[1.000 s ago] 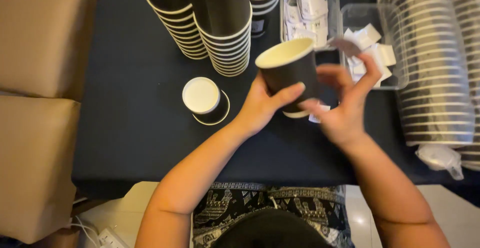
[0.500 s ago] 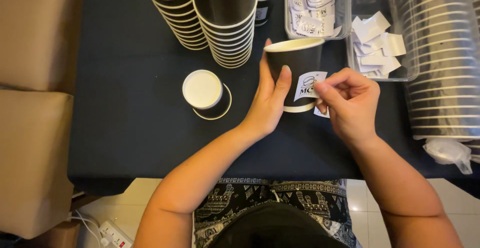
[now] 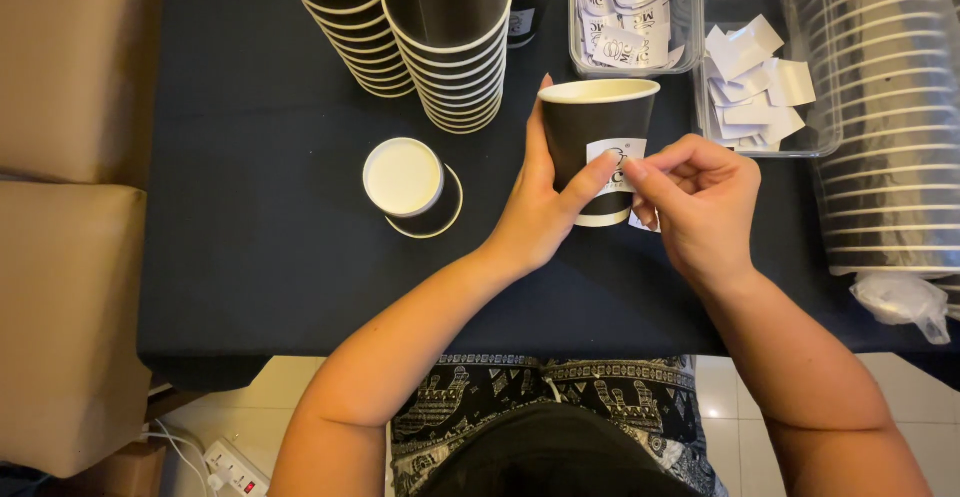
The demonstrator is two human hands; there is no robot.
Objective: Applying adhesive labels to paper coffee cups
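Observation:
My left hand (image 3: 540, 207) grips a black paper cup (image 3: 597, 122) that stands upright on the black tablecloth (image 3: 260, 217), thumb laid across its front. A white sticker label (image 3: 618, 151) sits on the cup's side. My right hand (image 3: 700, 197) pinches at the label's right edge with fingertips together, pressing against the cup. A small white paper piece shows under my right hand at the cup's base.
An upside-down black cup (image 3: 412, 185) stands left of my hands. Tall stacks of black cups (image 3: 440, 37) rise behind. Two clear tubs hold stickers (image 3: 625, 17) and white backing papers (image 3: 760, 87). A bagged cup stack (image 3: 890, 127) lies right; brown boxes (image 3: 60, 207) left.
The cup came down from tilted in the air to standing on the table. My right hand brought the label onto its side and now presses it there.

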